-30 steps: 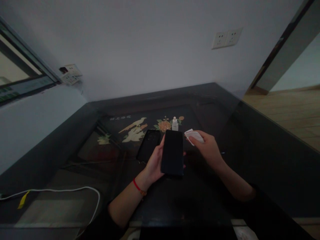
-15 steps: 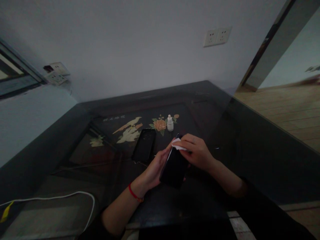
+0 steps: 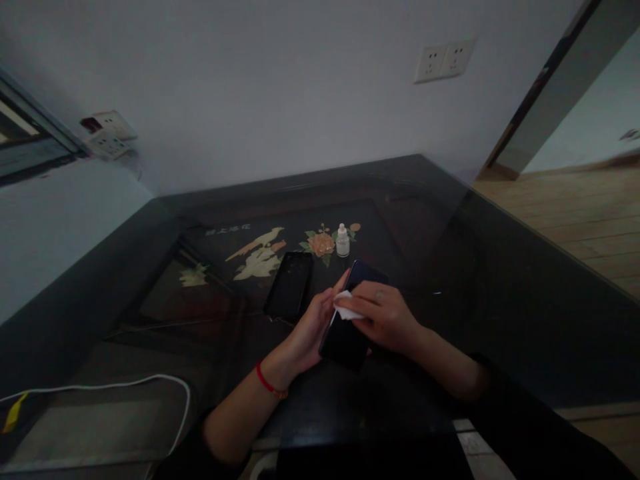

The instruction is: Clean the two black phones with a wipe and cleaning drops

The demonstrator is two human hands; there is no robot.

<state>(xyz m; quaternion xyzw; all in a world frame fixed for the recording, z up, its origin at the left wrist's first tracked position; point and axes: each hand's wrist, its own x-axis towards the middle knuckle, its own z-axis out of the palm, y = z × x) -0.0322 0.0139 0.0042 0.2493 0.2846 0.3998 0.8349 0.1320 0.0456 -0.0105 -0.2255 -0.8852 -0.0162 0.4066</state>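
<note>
A dark smartphone (image 3: 346,342) lies tilted in my left hand (image 3: 309,332), which is wrapped round its left edge, with fingertips showing at the right side. My right hand (image 3: 387,317) pinches a folded white wipe (image 3: 348,306) and presses it on the phone's screen near the left edge, around the middle. A black phone case (image 3: 289,285) rests on the table left of the phone, its hollow side up. Beyond the phone stands a small white dropper bottle (image 3: 343,241), upright and capped.
The dark glossy table (image 3: 450,267) carries a flower-and-bird picture and meets the wall at the back. A white cable (image 3: 115,385) with a yellow tag (image 3: 15,412) runs across the lower left. Wall sockets (image 3: 445,60) are at the upper right.
My right hand has slid the wipe down the screen, from near the phone's top edge toward its middle. The phone's upper end now shows. My left hand keeps its hold.
</note>
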